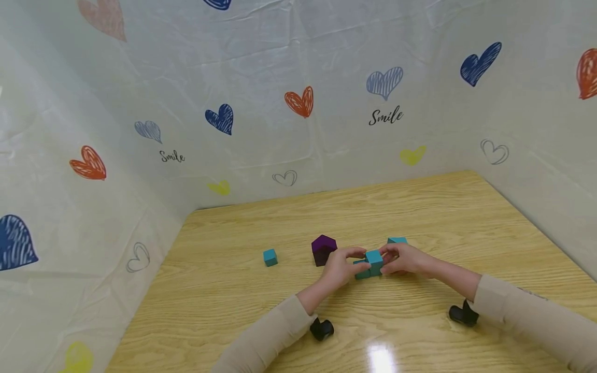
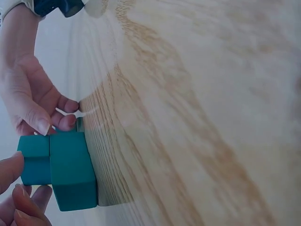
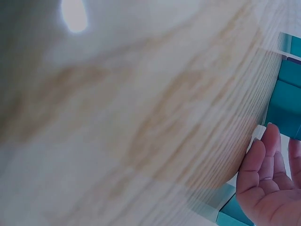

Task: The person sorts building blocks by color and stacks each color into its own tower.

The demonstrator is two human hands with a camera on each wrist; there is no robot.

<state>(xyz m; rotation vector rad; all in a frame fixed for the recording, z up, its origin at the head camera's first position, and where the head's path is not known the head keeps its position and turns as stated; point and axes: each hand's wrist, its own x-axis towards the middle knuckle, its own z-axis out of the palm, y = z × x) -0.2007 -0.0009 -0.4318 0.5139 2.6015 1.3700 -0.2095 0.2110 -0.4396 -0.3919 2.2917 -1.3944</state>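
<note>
My left hand (image 1: 338, 267) pinches a teal cube (image 2: 35, 160) between thumb and fingers. The cube sits on a larger teal block (image 2: 73, 172) that rests on the table. From the other side, my right hand (image 1: 406, 259) reaches with bent fingers and thumb apart, its fingertips (image 3: 271, 132) at the edge of the teal blocks. Whether they press on them is hard to tell. Another teal block (image 1: 397, 240) lies behind the right hand, partly hidden by it. A dark purple, house-shaped block (image 1: 323, 251) stands just beyond the left hand.
Further left on the wooden table (image 1: 224, 311) lies a single small teal cube (image 1: 270, 257). Black wrist devices hang under both sleeves. A white sheet (image 1: 252, 155) printed with hearts surrounds the table's back and sides.
</note>
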